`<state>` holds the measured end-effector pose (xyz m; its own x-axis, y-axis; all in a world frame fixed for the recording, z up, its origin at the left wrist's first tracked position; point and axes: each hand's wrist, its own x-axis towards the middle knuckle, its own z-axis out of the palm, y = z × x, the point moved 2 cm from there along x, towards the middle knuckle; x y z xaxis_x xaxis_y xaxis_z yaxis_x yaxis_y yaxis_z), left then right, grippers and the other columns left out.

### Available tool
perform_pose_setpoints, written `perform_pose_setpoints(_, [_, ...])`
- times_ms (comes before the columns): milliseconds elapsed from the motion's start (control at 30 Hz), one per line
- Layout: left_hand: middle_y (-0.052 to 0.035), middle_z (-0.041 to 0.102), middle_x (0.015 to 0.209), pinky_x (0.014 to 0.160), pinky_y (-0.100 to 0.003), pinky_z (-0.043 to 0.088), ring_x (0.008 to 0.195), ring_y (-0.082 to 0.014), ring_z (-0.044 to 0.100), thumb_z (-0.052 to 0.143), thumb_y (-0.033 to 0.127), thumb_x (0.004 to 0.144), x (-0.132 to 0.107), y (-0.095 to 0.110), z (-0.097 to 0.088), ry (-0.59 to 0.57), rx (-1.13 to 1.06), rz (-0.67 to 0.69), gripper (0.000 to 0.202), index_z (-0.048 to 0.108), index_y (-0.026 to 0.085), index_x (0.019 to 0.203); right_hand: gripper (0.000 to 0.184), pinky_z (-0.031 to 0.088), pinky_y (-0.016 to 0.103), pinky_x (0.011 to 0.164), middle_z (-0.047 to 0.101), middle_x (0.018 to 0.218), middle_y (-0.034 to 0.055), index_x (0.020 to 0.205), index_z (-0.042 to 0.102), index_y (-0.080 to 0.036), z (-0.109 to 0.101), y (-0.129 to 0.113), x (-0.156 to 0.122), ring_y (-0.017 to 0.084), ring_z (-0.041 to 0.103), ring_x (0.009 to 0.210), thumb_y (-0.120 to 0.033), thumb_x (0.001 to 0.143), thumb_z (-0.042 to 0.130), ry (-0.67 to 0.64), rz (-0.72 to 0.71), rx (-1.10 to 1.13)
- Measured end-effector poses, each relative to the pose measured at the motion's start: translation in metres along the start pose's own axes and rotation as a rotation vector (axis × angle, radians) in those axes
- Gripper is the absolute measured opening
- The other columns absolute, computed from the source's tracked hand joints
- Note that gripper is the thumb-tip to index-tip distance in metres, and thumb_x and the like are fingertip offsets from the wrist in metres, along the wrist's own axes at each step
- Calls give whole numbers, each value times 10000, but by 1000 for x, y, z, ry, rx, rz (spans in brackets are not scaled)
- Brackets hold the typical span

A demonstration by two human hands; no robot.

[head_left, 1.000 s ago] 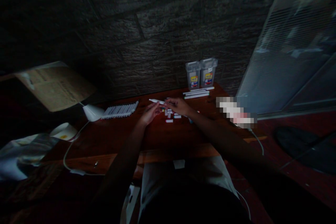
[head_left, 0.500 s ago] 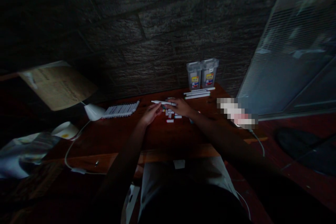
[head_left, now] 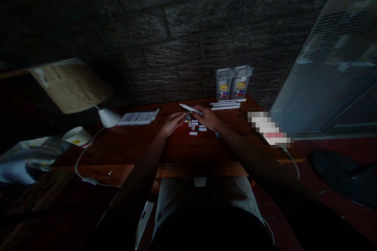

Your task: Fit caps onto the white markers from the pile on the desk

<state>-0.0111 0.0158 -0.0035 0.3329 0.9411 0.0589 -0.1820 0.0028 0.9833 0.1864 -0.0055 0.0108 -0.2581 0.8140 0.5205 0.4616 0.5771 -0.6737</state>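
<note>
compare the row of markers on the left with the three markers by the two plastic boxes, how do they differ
The row of markers holds many, packed side by side, left of the hands. The three markers are few, lying lengthwise before the plastic boxes, right of the hands. Both are white-bodied and lie flat on the wooden table.

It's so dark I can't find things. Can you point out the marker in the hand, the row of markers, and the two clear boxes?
marker [head_left: 190, 108], head view, middle of its white barrel.
row of markers [head_left: 138, 117], head view, centre of the row.
clear boxes [head_left: 233, 83], head view, seam where the two meet.

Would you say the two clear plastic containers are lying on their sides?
No, the two clear plastic containers stand upright side by side against the dark stone wall.
</note>
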Motion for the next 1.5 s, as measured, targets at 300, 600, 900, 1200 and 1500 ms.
perform_pose_setpoints(300, [1, 617, 676, 547, -224, 312, 603, -76, 500, 881, 589, 625, 1, -5, 1, -10, 75, 24, 513, 745, 131, 815, 369, 477, 280, 794, 752, 922, 36, 990, 712, -203, 1, -7, -3, 179, 676, 855, -485, 995, 474, -38, -25, 9])
perform_pose_setpoints(600, [4, 580, 629, 529, -245, 273, 556, -77, 445, 826, 665, 647, -1, -1, 4, -9, 128, 40, 561, 714, 125, 753, 387, 497, 294, 805, 761, 981, 48, 1043, 738, -191, 1, -5, -4, 190, 692, 870, -510, 959, 534, -75, -55, 36])
perform_pose_setpoints(900, [-19, 616, 651, 540, -247, 291, 578, -91, 478, 815, 606, 708, 4, -9, -2, -10, 142, 57, 496, 768, 121, 804, 373, 483, 277, 756, 761, 861, 35, 932, 770, -192, 0, -1, -3, 184, 696, 799, -491, 968, 550, -74, -12, -12])
perform_pose_setpoints(1200, [-29, 630, 666, 548, -241, 319, 593, -97, 499, 818, 679, 659, 3, -8, -2, -24, 152, 77, 569, 789, 128, 796, 356, 493, 269, 791, 788, 940, 28, 992, 789, -209, 0, -2, -3, 188, 725, 878, -495, 962, 580, -82, -29, 32])
perform_pose_setpoints(1500, [-37, 626, 665, 550, -248, 306, 604, -105, 491, 791, 673, 701, 3, -8, -4, -21, 187, 38, 573, 817, 126, 871, 453, 437, 248, 644, 778, 818, 32, 960, 814, -177, -4, -4, -4, 169, 686, 728, -539, 966, 542, -18, 43, 4])
